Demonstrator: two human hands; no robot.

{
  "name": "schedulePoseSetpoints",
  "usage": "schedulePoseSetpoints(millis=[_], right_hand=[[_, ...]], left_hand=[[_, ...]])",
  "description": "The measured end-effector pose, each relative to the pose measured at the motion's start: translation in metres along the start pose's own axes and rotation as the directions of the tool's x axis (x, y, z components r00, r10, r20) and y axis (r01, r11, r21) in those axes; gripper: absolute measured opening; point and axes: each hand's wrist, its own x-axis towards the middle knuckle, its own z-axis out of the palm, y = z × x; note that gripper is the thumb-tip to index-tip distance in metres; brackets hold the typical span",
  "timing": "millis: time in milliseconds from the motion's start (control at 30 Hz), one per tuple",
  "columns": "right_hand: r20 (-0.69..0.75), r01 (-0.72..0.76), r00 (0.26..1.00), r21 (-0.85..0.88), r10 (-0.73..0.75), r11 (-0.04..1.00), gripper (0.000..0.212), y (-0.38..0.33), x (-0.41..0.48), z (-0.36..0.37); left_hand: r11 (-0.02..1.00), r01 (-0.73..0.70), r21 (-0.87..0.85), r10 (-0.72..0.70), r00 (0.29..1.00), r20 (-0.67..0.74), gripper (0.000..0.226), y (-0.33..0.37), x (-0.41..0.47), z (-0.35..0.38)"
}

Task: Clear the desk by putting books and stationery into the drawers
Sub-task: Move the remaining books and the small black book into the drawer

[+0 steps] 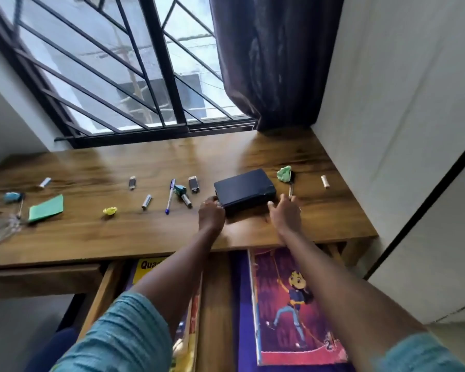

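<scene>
The counter is only partly cleared: the open drawer holds picture books, while the dark blue book lies on top, left hand curled on its corner, right hand loosely open beside it, pens left.

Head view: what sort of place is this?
Probably a home study corner: a wooden desk under a barred window with a curtain, a pen and other stationery on it, an open drawer below holding illustrated books. The left hand and right hand are at a dark box.
</scene>
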Motion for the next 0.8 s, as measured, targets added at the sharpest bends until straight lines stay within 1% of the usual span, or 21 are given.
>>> schedulePoseSetpoints(millis=[67,133,200,233,300,367,433,467,533,600,633,700,800], right_hand=[[0.034,-0.024,0.999,0.022,0.024,0.999,0.051,-0.005,0.021,0.007],[0.093,-0.09,0.992,0.043,0.086,0.995,0.062,-0.012,0.039,0.014],[0.18,-0.176,0.971,0.108,0.155,0.978,0.064,-0.019,0.05,0.021],[0.207,-0.215,0.961,0.146,0.183,0.966,0.062,-0.021,0.053,0.025],[0.205,-0.266,0.952,0.186,0.227,0.946,0.055,-0.02,0.057,0.029],[0.221,-0.289,0.945,0.217,0.241,0.932,0.052,-0.015,0.059,0.029],[0.262,-0.315,0.934,0.283,0.243,0.906,0.05,-0.008,0.058,0.027],[0.28,-0.329,0.93,0.343,0.238,0.88,0.043,-0.006,0.057,0.025],[0.321,-0.356,0.922,0.487,0.216,0.798,0.019,-0.001,0.054,0.023],[0.381,-0.41,0.9,0.574,0.213,0.709,0.017,0.003,0.048,0.018],[0.426,-0.46,0.875,0.59,0.228,0.664,0.017,0.005,0.044,0.015],[0.511,-0.541,0.822,0.566,0.249,0.622,0.016,0.008,0.034,0.008],[0.627,-0.603,0.746,0.493,0.224,0.627,0.015,0.011,0.016,-0.012]], left_hand=[[0.996,0.084,-0.004,-0.084,0.995,0.057,0.038,0.002,0.015,0.002],[0.983,0.176,-0.045,-0.167,0.975,0.145,0.046,0.0,0.026,0.006],[0.968,0.232,-0.097,-0.203,0.949,0.243,0.05,-0.006,0.034,0.014],[0.96,0.246,-0.133,-0.202,0.939,0.278,0.049,-0.01,0.038,0.018],[0.934,0.276,-0.227,-0.199,0.929,0.312,0.05,-0.012,0.041,0.025],[0.899,0.311,-0.308,-0.219,0.929,0.297,0.05,-0.011,0.038,0.025],[0.87,0.344,-0.353,-0.245,0.923,0.296,0.049,-0.013,0.035,0.023],[0.854,0.361,-0.375,-0.257,0.919,0.299,0.049,-0.015,0.033,0.022],[0.815,0.401,-0.419,-0.301,0.91,0.285,0.046,-0.02,0.027,0.02],[0.78,0.438,-0.447,-0.349,0.897,0.27,0.046,-0.025,0.019,0.016],[0.768,0.444,-0.461,-0.358,0.895,0.265,0.049,-0.026,0.014,0.013],[0.723,0.457,-0.518,-0.357,0.889,0.286,0.049,-0.026,0.0,0.005],[0.606,0.471,-0.641,-0.282,0.881,0.38,0.031,-0.023,-0.028,-0.01]])
